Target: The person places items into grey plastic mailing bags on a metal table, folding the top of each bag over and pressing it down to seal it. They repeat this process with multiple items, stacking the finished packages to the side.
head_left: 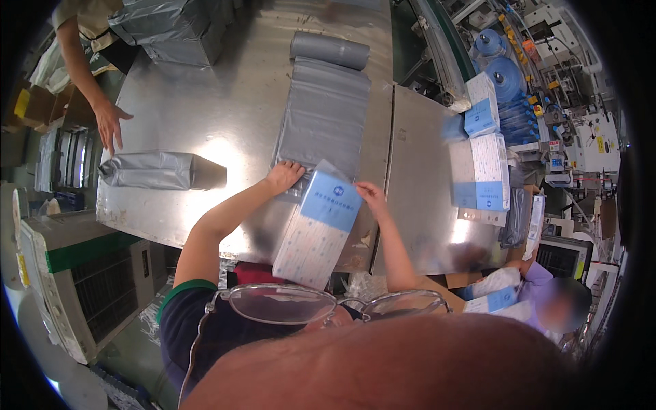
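Note:
A long white packet with a blue printed end (313, 236) lies slanted across the table's near edge. At its blue end it meets the near edge of a flat grey plastic bag (324, 113) that runs back to a grey roll (330, 50). My left hand (285, 177) is closed on the bag's near left edge, fingers curled. With its fingertips, my right hand (371, 197) pinches the packet's upper right corner. Whether that corner is inside the bag, I cannot tell.
On the metal table's left lies a filled grey bag (160, 171), with another person's hand (109, 123) beside it. Grey wrapped bundles (167, 31) stand at the back left. Similar packets (482, 171) are stacked right. Another person (540, 294) holds packets at the lower right.

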A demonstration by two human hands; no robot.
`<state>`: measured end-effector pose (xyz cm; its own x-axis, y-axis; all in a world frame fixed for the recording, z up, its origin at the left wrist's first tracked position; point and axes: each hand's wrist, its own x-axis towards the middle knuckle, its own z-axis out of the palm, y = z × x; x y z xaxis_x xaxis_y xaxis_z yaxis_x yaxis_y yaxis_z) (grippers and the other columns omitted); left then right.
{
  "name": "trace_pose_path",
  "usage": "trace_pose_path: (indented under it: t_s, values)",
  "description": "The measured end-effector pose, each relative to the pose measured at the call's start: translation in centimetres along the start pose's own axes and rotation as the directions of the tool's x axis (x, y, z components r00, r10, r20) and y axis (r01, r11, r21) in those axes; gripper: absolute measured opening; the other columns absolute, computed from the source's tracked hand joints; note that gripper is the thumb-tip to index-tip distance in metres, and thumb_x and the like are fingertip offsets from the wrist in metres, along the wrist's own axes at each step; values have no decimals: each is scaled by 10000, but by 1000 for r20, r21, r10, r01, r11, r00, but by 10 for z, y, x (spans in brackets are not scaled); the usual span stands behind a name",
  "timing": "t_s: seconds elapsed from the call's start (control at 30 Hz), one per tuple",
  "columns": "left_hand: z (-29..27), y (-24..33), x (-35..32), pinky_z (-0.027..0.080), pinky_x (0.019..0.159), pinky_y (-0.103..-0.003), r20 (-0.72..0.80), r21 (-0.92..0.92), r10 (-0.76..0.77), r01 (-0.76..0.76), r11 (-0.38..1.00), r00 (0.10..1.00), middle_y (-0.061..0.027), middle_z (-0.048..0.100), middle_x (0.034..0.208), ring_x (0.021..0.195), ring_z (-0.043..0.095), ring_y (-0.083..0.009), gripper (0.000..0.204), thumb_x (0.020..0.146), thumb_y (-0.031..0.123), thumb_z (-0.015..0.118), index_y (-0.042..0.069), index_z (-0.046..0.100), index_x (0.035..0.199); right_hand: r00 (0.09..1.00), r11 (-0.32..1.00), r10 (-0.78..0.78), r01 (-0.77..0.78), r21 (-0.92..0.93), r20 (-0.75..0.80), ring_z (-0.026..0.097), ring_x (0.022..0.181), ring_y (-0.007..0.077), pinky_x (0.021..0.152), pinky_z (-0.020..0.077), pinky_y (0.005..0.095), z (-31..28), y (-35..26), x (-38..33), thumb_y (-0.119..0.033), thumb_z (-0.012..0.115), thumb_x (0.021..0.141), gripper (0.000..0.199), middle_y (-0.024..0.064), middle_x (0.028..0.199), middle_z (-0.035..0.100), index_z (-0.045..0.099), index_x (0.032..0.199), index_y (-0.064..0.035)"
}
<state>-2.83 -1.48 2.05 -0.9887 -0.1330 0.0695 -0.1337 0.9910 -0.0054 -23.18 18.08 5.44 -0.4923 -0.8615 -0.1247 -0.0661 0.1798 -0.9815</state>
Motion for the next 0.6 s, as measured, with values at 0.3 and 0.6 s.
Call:
trace_pose_path:
  t_s: [0.3, 0.6]
  values:
    - [-44, -10, 48, 444, 594, -340, 59, -494, -345, 328, 805, 937, -84, 531, 733, 687, 541, -267, 111, 663, 187, 537, 84, 551, 701, 999, 550, -30, 5, -835, -14, 546, 683, 283, 592, 421, 354, 74, -51, 55, -226, 615, 618, 584, 155, 759, 549, 380, 1144, -128]
    - [-11, 28, -7, 405, 632, -367, 28, -924, -925, 364, 121, 378, -138, 477, 737, 737, 484, -307, 194, 618, -6, 506, 40, 442, 795, 938, 685, -148, -131, -716, -313, 526, 701, 341, 596, 410, 381, 63, -1, 18, -116, 412, 715, 251, 172, 759, 550, 498, 941, -47]
